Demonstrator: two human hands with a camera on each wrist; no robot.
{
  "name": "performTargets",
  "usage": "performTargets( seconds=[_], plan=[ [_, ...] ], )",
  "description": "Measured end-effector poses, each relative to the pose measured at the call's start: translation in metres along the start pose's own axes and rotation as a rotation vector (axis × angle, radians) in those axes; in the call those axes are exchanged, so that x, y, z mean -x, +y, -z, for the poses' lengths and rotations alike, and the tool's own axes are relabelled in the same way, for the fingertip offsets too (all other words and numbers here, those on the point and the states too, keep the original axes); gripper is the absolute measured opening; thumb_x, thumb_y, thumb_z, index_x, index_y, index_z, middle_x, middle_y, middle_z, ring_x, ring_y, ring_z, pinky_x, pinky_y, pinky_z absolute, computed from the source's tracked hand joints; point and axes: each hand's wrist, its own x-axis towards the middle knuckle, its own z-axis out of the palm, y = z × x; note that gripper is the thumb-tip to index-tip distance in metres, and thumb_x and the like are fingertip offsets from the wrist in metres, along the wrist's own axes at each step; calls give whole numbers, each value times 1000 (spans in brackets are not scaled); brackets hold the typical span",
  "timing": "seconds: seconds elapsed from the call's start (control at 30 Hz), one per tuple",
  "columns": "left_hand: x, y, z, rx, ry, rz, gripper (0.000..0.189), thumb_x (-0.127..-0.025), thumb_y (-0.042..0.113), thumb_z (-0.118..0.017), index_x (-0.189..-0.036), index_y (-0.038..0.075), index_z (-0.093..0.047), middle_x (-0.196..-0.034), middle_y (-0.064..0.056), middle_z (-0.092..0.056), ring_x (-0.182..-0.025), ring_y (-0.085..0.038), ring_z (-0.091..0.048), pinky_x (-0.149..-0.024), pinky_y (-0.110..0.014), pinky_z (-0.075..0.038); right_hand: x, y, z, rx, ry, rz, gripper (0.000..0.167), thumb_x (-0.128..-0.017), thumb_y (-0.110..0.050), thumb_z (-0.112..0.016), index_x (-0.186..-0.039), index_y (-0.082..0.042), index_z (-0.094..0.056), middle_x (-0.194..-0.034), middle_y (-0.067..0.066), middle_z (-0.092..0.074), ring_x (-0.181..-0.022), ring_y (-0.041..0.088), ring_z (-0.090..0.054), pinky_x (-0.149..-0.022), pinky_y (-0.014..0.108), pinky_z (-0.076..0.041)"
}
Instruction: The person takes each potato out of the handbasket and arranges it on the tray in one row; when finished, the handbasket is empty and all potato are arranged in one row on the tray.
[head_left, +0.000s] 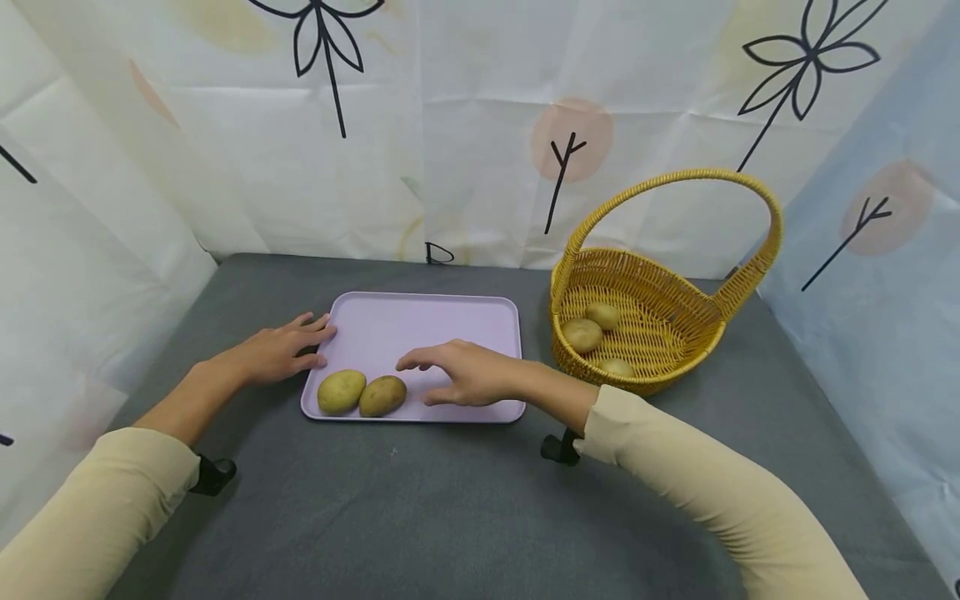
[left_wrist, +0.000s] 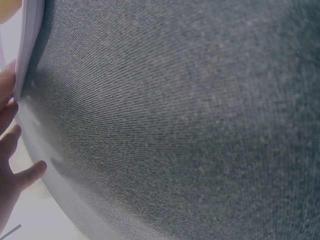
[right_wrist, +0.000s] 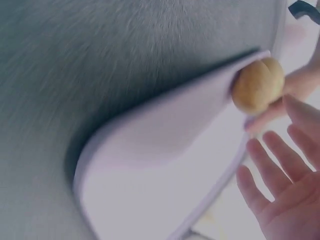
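Observation:
Two potatoes lie side by side near the front left of a lilac tray (head_left: 442, 321): a yellowish one (head_left: 341, 392) at the corner and a browner one (head_left: 383, 396) to its right. My left hand (head_left: 288, 350) rests at the tray's left edge, fingers loosely spread over the rim. Over the tray's right half, my right hand (head_left: 468, 375) hovers with nothing in it, thumb and fingers apart and pointing toward the browner potato. In the right wrist view its fingers (right_wrist: 270, 160) are spread, with the potatoes (right_wrist: 257, 85) overlapping beyond them.
A yellow wicker basket (head_left: 660, 375) with a tall handle stands right of the tray, several potatoes inside, one of them a round potato (head_left: 582, 335). Grey cloth (head_left: 420, 508) covers the table. Patterned white curtains (head_left: 480, 167) hang behind and at the sides.

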Motion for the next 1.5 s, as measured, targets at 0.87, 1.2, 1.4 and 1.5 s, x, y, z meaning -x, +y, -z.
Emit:
performTargets(
  seconds=[0.87, 1.2, 1.4, 1.5],
  plan=[
    [-1, 1, 0, -18, -1, 0, 67, -100, 35, -59, -151, -1, -36, -158, -29, -24, -144, -54, -17, -101, -78, -20, 158, 55, 110, -340, -101, -318, 54, -94, -10, -69, -143, 3, -48, -143, 19, -53, -134, 37, -49, -108, 54, -37],
    [-1, 2, -1, -20, 2, -7, 66, -100, 34, -59, -151, -1, -37, -158, -29, -24, -144, -53, -18, -100, -78, -21, 188, 92, 120, -440, -286, -522, 54, -99, -12, -62, -147, 3, -43, -151, 22, -43, -140, 37, -40, -105, 38, -43],
    [0, 2, -1, -20, 0, 2, 65, -100, 33, -59, -151, 0, -37, -158, -29, -24, -144, -53, -18, -101, -78, -21, 185, 97, 124, -469, -378, -654, 61, -99, -22, -64, -153, -11, -38, -155, 21, -37, -134, 33, -46, -100, 50, -47],
    [1, 3, -1, -19, 2, 2, 65, -100, 33, -59, -151, 0, -37, -158, -29, -24, -144, -54, -17, -101, -78, -21, 180, 97, 123, -480, -411, -715, 65, -97, -23, -66, -154, -13, -37, -153, 23, -37, -130, 31, -50, -97, 49, -49]
  ],
)
